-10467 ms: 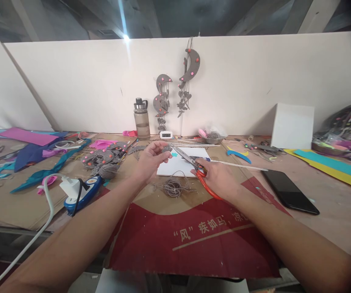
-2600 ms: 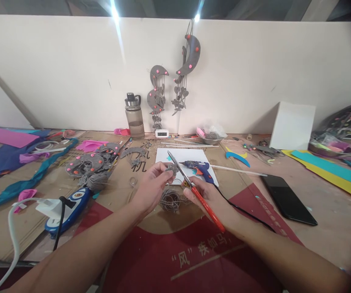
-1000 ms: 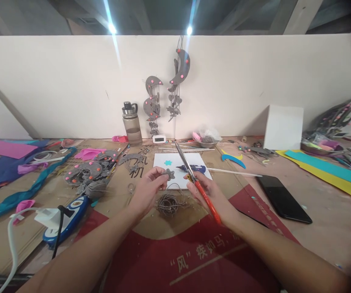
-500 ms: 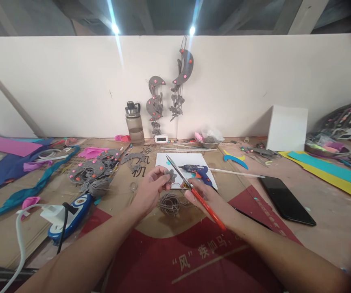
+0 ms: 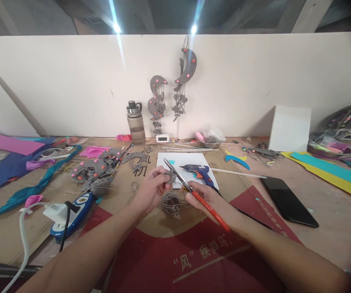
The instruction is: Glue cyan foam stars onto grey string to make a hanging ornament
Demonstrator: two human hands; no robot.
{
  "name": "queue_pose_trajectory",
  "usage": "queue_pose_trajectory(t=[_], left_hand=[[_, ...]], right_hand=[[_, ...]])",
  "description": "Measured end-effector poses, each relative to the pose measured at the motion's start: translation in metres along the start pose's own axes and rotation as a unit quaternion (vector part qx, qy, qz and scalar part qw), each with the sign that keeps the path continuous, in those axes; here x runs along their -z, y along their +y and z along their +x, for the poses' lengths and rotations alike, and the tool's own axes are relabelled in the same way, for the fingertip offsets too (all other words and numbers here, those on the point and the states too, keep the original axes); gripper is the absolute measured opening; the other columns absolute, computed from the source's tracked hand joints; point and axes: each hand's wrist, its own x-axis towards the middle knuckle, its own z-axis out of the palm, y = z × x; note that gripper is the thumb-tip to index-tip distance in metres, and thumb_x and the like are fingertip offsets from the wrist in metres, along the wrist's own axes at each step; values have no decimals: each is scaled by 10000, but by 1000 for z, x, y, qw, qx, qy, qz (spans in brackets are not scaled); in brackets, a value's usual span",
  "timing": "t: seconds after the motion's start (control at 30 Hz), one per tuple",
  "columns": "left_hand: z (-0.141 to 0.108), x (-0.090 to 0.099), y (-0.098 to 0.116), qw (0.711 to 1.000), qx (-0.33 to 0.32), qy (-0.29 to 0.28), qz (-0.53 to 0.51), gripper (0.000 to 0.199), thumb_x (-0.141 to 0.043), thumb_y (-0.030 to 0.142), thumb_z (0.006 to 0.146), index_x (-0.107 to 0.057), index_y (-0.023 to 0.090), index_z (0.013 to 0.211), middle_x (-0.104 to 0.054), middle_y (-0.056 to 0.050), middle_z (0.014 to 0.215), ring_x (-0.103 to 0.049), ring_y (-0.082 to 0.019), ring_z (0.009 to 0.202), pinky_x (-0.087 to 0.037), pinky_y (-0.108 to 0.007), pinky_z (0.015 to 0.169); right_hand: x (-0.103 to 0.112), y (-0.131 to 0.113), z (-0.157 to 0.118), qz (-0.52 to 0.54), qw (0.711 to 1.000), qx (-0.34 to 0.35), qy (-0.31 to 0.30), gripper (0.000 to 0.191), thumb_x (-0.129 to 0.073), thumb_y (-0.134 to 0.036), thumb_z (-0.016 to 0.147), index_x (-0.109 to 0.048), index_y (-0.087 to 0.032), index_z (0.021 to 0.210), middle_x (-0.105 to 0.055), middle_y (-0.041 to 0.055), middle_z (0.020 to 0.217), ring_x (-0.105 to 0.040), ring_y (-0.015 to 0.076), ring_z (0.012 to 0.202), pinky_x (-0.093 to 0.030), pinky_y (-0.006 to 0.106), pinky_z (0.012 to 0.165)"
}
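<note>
Between thumb and fingers my left hand [image 5: 152, 187] pinches a small grey felt flower [image 5: 171, 176]. My right hand [image 5: 207, 199] is closed around red-handled scissors [image 5: 204, 201], whose blades point up and left, beside the flower. Below both hands lies a tangle of grey cord [image 5: 171, 203] on the cardboard. Just behind them, a blue hot glue gun [image 5: 204, 174] rests on a white board [image 5: 181, 158], with a clear glue stick [image 5: 236, 173] sticking out of its back end.
A black phone [image 5: 288, 201] lies at right. At left are a blue-and-white power strip [image 5: 74, 221] and a pile of grey felt pieces with coloured balls [image 5: 92, 169]. A water bottle [image 5: 136, 126] and a small clock [image 5: 162, 138] stand near the wall.
The scissor blades have swung slightly left and down, their tips now nearer the flower in my left hand. The whole view has shifted a little.
</note>
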Motion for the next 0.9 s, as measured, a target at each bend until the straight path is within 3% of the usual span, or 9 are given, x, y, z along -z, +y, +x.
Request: queue_pose_trajectory(t=[0.57, 0.9], left_hand=[[2, 3, 0, 1000, 10, -1, 16, 171, -691, 158, 655, -520, 152, 667, -494, 45, 577, -445, -47, 491, -354, -188, 502], [3, 4, 1, 1000, 17, -5, 24, 178, -691, 170, 651, -515, 155, 667, -489, 49, 559, -432, -50, 480, -344, -194, 498]], right_hand=[[0, 4, 2, 8, 1000, -3, -4, 341, -540, -511, 835, -430, -198, 760, -316, -52, 675, -278, 89, 612, -250, 229, 548], [0, 2, 0, -21, 1000, -5, 15, 364, -567, -543, 808, -540, -181, 837, -350, -42, 674, -301, 90, 615, -254, 222, 528]])
